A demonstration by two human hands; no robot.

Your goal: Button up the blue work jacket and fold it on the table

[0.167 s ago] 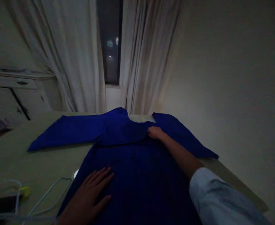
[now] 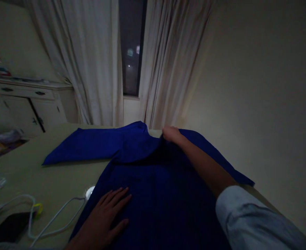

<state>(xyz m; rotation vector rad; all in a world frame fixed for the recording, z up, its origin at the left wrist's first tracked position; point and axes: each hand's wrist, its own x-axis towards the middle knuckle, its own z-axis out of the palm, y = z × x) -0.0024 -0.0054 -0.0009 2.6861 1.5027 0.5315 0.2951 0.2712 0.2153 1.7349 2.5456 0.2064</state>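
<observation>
A dark blue long-sleeved shirt (image 2: 142, 194) is spread over the bed-like surface, one sleeve reaching out to the left and the other to the right. At its upper part, my right hand (image 2: 171, 134) is closed on the edge of a flap of the cloth and holds it raised. A dark hollow shows beneath that lifted edge. My left hand (image 2: 106, 215) lies flat on the lower left part of the shirt, fingers spread, with nothing in its grip.
To the left lie a white cable (image 2: 61, 211), a round white object (image 2: 90, 192) partly under the shirt, and a dark flat phone-like object (image 2: 10, 227). Curtains (image 2: 98, 62) hang behind. A wall (image 2: 254, 93) rises on the right, and a cabinet (image 2: 46, 104) stands far left.
My right hand has pulled the cloth edge upward, opening a gap below it. My left hand stays flat on the shirt. The whole view has shifted slightly.
</observation>
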